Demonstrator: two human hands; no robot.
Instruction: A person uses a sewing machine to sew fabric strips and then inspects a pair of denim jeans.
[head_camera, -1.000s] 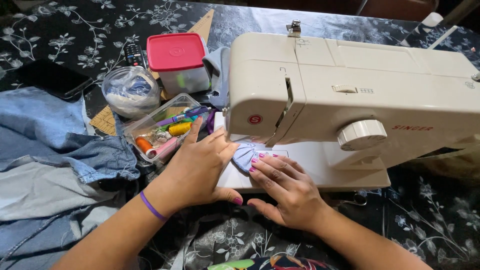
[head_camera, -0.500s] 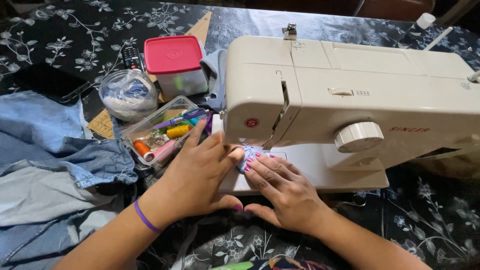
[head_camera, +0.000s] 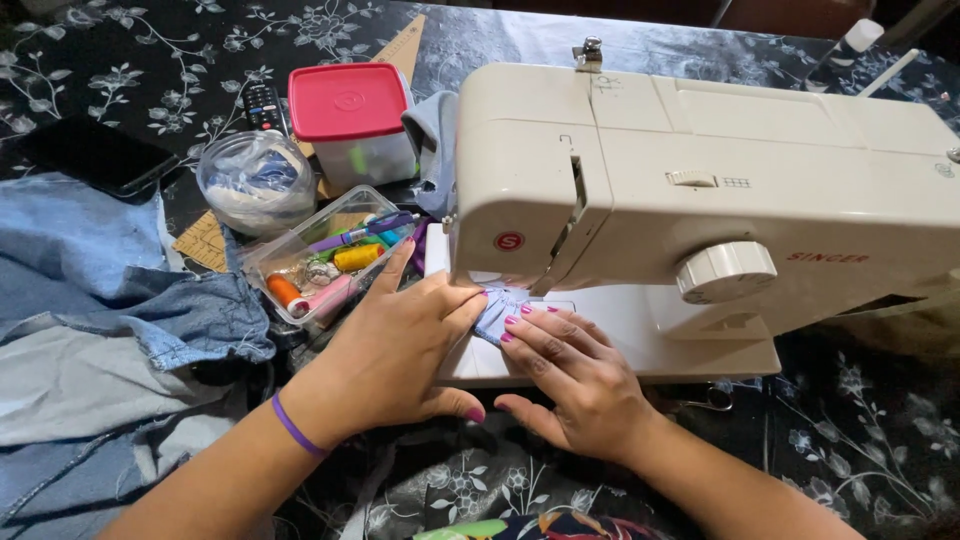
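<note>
Sewing machine (head_camera: 700, 200): one. Hands: two. Containers: three.

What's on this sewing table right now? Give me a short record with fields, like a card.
Machine: cream sewing machine on a dark floral tablecloth
Left hand: left hand flat on the machine bed, fingertips at a small pale blue fabric piece
Right hand: right hand pressing the same piece from the other side
Beside machine: clear tray of thread spools, red-lidded tub, clear bowl
Far left: denim pieces, dark phone
</note>
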